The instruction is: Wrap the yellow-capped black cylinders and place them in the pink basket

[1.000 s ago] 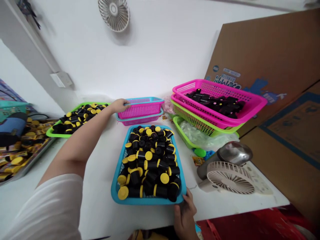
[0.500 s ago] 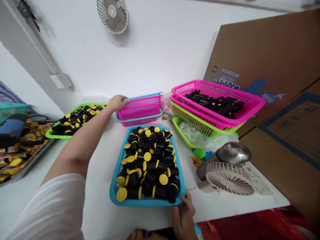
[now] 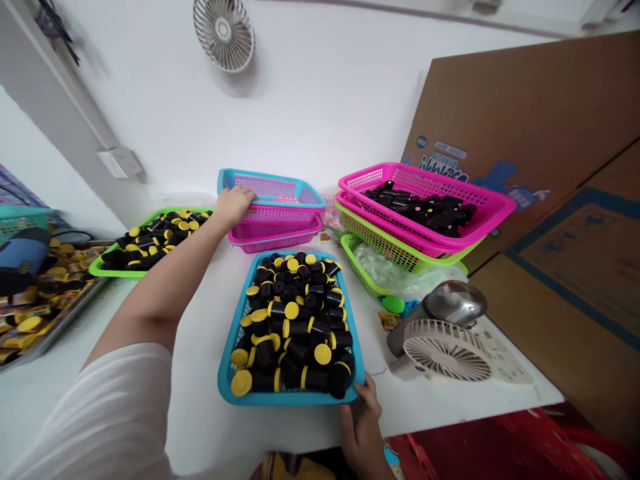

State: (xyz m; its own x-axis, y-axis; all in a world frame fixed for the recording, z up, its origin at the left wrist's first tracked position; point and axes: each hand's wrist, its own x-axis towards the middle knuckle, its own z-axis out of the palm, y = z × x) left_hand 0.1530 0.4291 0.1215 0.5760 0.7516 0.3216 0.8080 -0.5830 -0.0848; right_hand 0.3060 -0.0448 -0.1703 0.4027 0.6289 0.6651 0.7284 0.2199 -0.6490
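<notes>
My left hand (image 3: 235, 204) is stretched to the back of the table, closed on the left front edge of the upper plastic baskets, a light-blue basket (image 3: 313, 198) nested with a pink one (image 3: 295, 213). Beneath these sits another pink basket (image 3: 280, 240). Nearer me lies a blue basket (image 3: 227, 347) heaped with small black canisters (image 3: 295, 328) that have yellow caps. My right hand (image 3: 364, 421) grips its front right corner, thumb below the rim and fingers at the side.
A green basket (image 3: 98, 266) of similar canisters and a metal tray (image 3: 75, 313) of parts are on the left. At right stand stacked pink and green baskets (image 3: 493, 223), a metal tumbler (image 3: 455, 303), a small fan (image 3: 447, 350) and a large cardboard box (image 3: 565, 120).
The upper baskets at the back have tipped toward me, so the inside of the light-blue one shows. The filled blue basket stays in place, with my right hand still at its corner.
</notes>
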